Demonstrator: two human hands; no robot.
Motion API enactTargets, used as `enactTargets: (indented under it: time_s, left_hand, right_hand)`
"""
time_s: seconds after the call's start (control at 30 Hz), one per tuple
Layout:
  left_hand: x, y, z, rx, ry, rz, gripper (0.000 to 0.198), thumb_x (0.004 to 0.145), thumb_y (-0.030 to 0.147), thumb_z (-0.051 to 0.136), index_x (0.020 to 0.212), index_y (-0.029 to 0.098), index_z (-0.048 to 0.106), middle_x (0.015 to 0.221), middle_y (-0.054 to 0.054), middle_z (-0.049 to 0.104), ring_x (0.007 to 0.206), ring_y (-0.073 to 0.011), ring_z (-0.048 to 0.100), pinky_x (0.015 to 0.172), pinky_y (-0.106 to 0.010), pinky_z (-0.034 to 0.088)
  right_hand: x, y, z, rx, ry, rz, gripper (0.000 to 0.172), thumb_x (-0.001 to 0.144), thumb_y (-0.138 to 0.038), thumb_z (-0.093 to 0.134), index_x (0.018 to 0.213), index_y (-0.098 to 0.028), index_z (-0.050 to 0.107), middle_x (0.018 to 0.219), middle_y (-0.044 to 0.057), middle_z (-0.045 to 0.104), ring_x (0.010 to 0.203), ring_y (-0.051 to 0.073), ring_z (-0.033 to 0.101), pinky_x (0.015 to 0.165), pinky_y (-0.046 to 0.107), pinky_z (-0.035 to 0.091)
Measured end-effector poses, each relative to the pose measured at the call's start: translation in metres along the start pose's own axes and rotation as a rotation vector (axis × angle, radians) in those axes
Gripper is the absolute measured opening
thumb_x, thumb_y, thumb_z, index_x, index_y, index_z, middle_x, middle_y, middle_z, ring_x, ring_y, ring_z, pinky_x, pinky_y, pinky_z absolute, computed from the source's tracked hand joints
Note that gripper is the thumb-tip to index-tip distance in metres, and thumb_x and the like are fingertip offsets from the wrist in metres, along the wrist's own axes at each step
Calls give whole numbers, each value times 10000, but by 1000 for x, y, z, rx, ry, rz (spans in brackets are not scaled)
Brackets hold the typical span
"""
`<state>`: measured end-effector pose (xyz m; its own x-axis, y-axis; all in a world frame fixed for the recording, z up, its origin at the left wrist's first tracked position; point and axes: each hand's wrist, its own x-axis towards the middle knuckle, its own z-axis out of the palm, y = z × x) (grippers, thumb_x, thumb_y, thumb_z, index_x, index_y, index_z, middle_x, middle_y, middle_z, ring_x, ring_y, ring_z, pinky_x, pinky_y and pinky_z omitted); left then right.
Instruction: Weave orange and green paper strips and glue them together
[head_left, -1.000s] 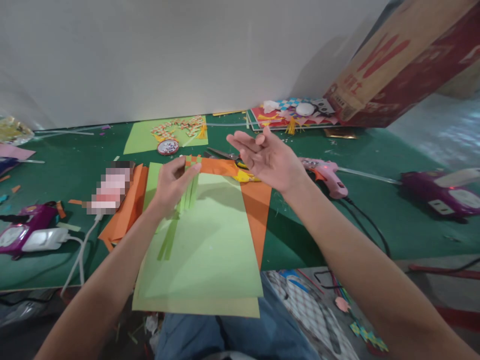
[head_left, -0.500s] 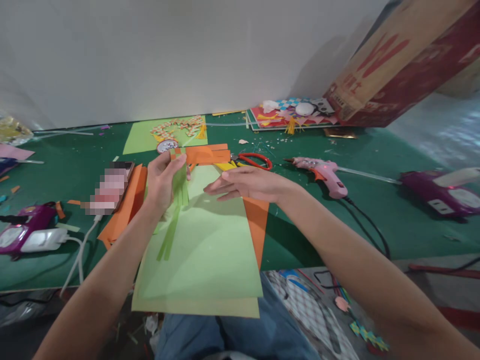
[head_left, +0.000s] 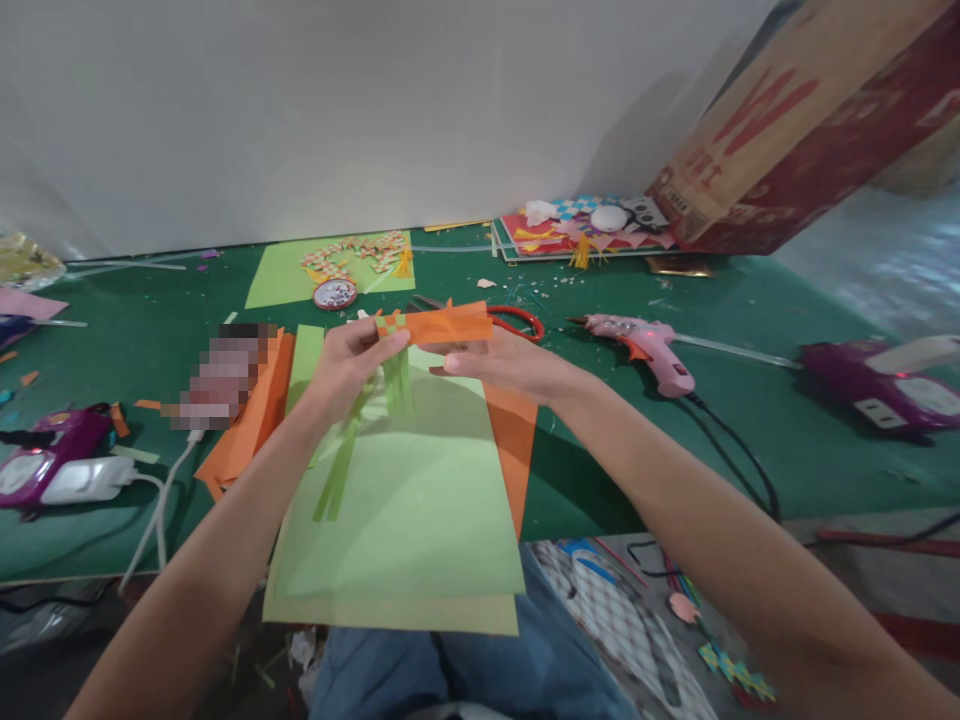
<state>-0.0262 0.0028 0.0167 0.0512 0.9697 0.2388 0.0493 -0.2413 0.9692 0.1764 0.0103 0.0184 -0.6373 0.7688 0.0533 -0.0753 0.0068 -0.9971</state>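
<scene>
Pinching a woven band of orange and green paper strips (head_left: 391, 325) above pale-green paper sheets (head_left: 420, 490), the left hand (head_left: 346, 368) could lose the weave if that hold eased, with the right hand (head_left: 529, 366) behind the orange ends (head_left: 465, 323), its grip unclear, at a green-topped table (head_left: 592, 480) by a grey wall (head_left: 300, 120).

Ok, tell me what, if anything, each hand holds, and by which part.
The left hand pinches the orange and green paper strips at their woven part. The right hand is at the loose orange ends; whether it grips them cannot be told.
</scene>
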Motion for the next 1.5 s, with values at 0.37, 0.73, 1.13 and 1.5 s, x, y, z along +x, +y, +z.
enactTargets:
  time_s: [0.37,0.73,1.13,1.5]
  left_hand:
    - [-4,11,6,79,-228,-56,313,672,408,762,526,165,629,535,3,539,476,-92,432,457,-246,334]
    - [-8,10,2,275,-275,-39,423,737,451,691,483,171,503,501,32,359,454,-84,317,435,-245,219]
    - [-9,15,5,341,-306,-64,383,733,467,670,545,164,531,550,23,412,520,-92,338,484,-251,225]
    - [-10,15,6,506,-393,7,363,807,460,570,580,177,567,563,10,518,531,-114,441,519,-260,319]
  right_hand:
    - [6,3,6,-68,247,-109,315,641,-472,763,738,-180,698,699,23,671,651,130,602,630,280,499]
    - [6,-1,5,-51,361,-103,315,614,-440,783,555,-175,623,554,9,622,508,96,529,543,268,435]
    - [7,5,7,-156,179,-62,322,659,-452,737,618,-147,644,577,14,611,525,107,550,521,263,420]
    - [7,6,10,-134,257,-77,309,617,-456,772,633,-166,669,559,-5,604,498,92,497,537,275,442]
